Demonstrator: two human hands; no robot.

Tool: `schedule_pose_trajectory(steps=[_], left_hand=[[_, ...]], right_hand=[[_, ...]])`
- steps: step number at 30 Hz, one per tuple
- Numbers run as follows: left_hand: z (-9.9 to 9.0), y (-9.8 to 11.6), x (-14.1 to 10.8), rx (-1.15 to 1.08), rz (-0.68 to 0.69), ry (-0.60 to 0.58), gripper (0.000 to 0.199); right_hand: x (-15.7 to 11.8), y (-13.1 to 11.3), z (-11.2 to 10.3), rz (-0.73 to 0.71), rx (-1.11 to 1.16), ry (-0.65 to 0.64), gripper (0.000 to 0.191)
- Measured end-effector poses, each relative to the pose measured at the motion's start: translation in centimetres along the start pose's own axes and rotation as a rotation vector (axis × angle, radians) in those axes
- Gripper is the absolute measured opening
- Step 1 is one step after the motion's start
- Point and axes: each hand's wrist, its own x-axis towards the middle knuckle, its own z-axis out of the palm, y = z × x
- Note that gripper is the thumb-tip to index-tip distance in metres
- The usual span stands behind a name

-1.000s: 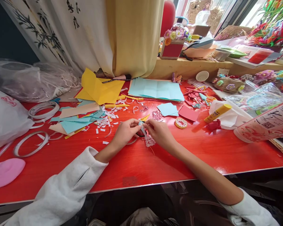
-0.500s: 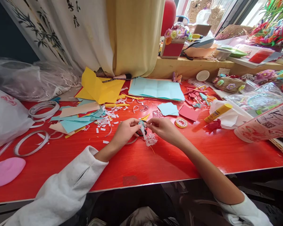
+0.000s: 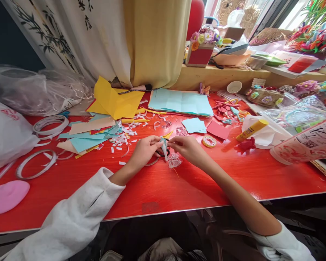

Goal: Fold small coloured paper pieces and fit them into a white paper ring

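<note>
A small light-blue paper piece with a whitish strip point(image 3: 164, 149) hangs between my two hands at the middle of the table. My left hand point(image 3: 146, 150) is closed, thumb and fingers pinching it from the left side. From the right, the fingertips of my right hand point(image 3: 188, 148) are pinched together at the strip's edge. Black loops that look like scissors handles point(image 3: 167, 153) lie just beneath, partly hidden by the hands and the paper. A whitish lacy patch point(image 3: 175, 161) is on the red tabletop point(image 3: 176, 192) below my right fingers.
Left are tape rolls point(image 3: 50, 125), paper scraps point(image 3: 92, 136) and a pink lump point(image 3: 8, 197). Behind lie yellow paper point(image 3: 116, 101) and blue sheets point(image 3: 180, 101). Right are a round disc point(image 3: 209, 141), red paper point(image 3: 217, 129), a glue stick point(image 3: 252, 130) and a printed cup point(image 3: 304, 141).
Both hands stay in nearly the same place, still pinching the paper piece. The strip has turned only slightly, and the view has shifted a little.
</note>
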Motion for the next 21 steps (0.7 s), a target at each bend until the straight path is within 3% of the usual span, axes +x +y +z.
schedule_pose_trajectory(steps=[10,21], left_hand=[[-0.19,-0.26,0.19,-0.011,0.011,0.01,0.022],[-0.09,0.02,0.11,-0.027,0.003,0.011,0.018]], right_hand=[[-0.12,-0.27,-0.19,0.012,0.001,0.02,0.02],[0.06,-0.45,-0.32,0.073,-0.176,0.084,0.022]])
